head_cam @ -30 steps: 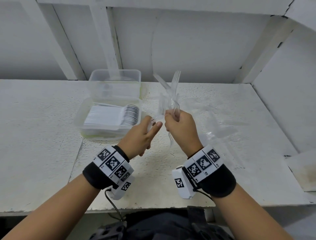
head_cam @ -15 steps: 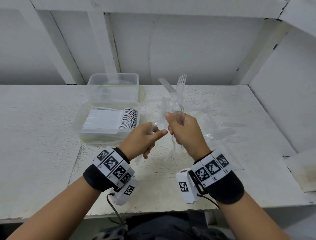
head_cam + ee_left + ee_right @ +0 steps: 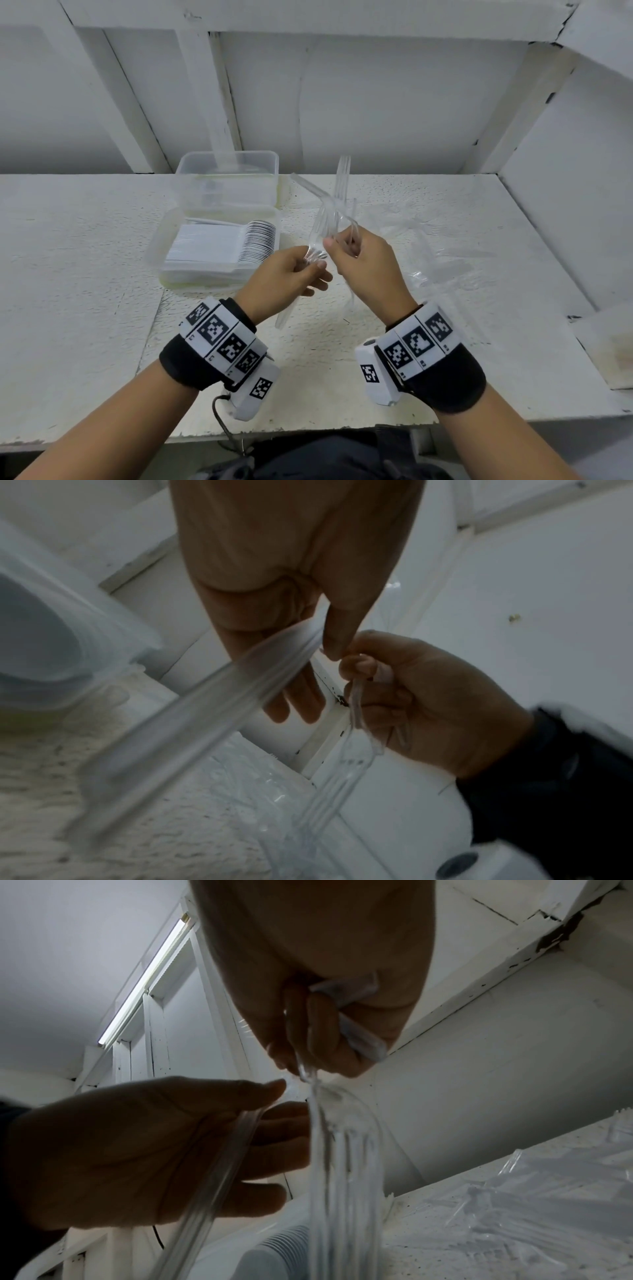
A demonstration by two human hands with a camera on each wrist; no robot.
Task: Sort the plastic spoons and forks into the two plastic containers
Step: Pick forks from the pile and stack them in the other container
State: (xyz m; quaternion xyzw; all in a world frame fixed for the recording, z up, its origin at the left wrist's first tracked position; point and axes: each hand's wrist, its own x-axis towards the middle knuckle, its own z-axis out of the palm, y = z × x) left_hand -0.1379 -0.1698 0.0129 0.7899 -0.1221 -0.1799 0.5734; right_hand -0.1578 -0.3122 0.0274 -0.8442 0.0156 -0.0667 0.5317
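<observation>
Separation of one clear utensil from a held bundle is the step in hand. The right hand (image 3: 366, 270) is fisted round a bundle of clear utensils (image 3: 337, 209), handles down and working ends up, above the white shelf (image 3: 85, 274) and just right of the containers; one fork (image 3: 343, 171) stands tallest among them. The left hand (image 3: 287, 277) pinches a single utensil (image 3: 192, 710) between thumb and forefinger, its other fingers loosely extended beneath; the piece angles down across the palm. Whether this piece is a spoon or a fork cannot be read, since its head is hidden at the pinch and the plastic is transparent. Draw the single piece along its own length, not sideways, so that nested neighbours do not come with it. Keep the right-hand grip firm at the handles but loose enough to release one. Confirm the head shape before placing. The near container (image 3: 219, 253) already holds a close-packed row of white spoons; the far container (image 3: 227, 178) behind it appears almost empty, and is presumably the place for forks. More clear cutlery (image 3: 442, 246) lies scattered on the shelf to the right, so much sorting remains. Lay each piece flat and aligned with the row.
</observation>
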